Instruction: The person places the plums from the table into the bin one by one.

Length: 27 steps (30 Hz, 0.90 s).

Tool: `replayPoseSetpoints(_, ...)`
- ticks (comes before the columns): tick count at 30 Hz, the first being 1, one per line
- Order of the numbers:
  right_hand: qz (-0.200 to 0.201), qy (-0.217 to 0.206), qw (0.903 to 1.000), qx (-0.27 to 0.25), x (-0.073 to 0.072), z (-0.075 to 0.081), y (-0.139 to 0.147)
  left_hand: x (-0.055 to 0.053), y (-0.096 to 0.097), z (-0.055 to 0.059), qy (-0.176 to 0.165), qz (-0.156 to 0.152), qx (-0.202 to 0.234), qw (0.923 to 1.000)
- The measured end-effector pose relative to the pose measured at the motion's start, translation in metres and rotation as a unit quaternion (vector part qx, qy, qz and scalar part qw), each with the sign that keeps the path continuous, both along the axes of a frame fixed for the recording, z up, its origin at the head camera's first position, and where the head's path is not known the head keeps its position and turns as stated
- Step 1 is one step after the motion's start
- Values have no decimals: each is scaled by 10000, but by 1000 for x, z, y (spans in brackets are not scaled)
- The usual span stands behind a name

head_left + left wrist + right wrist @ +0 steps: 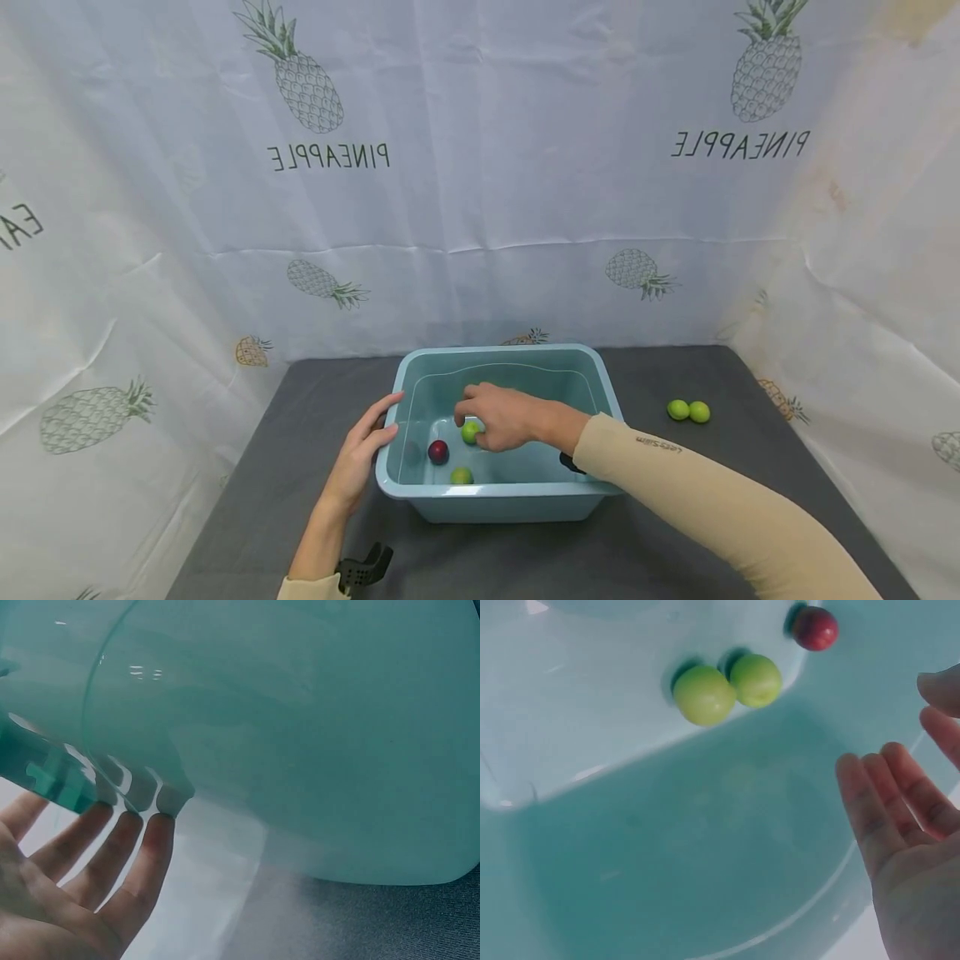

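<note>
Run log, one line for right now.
left hand: touching tub; right hand: empty, over tub; inside: red fruit, two green fruits; tabletop: green pair

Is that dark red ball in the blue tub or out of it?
In: the head view shows the red ball lying low within the walls of the blue tub, and the right wrist view agrees.
</note>
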State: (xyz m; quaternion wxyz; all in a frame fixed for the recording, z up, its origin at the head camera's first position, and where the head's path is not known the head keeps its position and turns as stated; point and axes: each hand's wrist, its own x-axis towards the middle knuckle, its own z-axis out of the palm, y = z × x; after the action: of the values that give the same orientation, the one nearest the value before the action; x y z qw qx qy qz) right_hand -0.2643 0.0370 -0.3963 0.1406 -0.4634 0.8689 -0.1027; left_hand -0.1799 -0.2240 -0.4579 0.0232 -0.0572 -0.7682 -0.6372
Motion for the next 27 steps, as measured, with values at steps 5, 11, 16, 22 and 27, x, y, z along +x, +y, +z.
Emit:
replayPoseSetpoints(5,-86,173,9998,-65,3,17,6,1,0,1,-30,42,32,10000)
replayPoseSetpoints(11,-144,220,9988,-412,6,37,20,2,-3,3,-66,12,77,9999)
replayPoseSetpoints(16,-393,204,9969,-653,12,51,36,2,-1,2,-57,35,63,10000)
replayPoseSetpoints(22,-532,319,9937,-933,16,64,59,2,1,2,-30,54,25,10000)
replayPoseSetpoints(27,-645,405,9888,-1283,20,73,79,1,1,2,-81,62,22,9999)
